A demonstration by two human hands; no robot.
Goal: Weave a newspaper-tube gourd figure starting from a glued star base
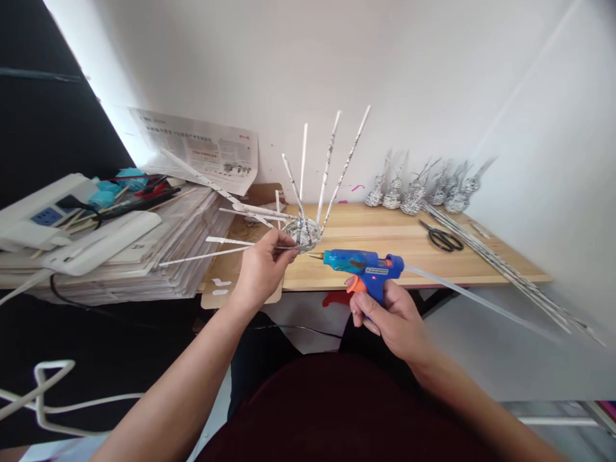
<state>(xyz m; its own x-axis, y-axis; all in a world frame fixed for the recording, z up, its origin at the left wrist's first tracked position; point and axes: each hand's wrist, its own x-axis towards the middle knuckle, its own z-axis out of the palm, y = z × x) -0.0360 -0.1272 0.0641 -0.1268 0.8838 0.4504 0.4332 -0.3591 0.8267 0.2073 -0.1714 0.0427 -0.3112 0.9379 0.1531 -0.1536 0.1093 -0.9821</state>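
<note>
My left hand [266, 266] pinches the near rim of a small woven newspaper piece [304, 232], whose paper sticks fan out to the left and upward. In my right hand [392, 321] is a blue glue gun [370, 266], with my fingers wrapped round its handle near the orange trigger. The gun's nozzle points left, just right of the woven piece's rim, with a small gap visible between them. A long clear glue stick [469, 295] extends from the back of the gun.
Black scissors [441, 237] and long paper sticks [500, 266] lie on the wooden tabletop [385, 226] at right. Several woven pieces [412, 196] stand by the wall. At left, a newspaper stack [183, 247] bears a power strip [103, 242] and tools.
</note>
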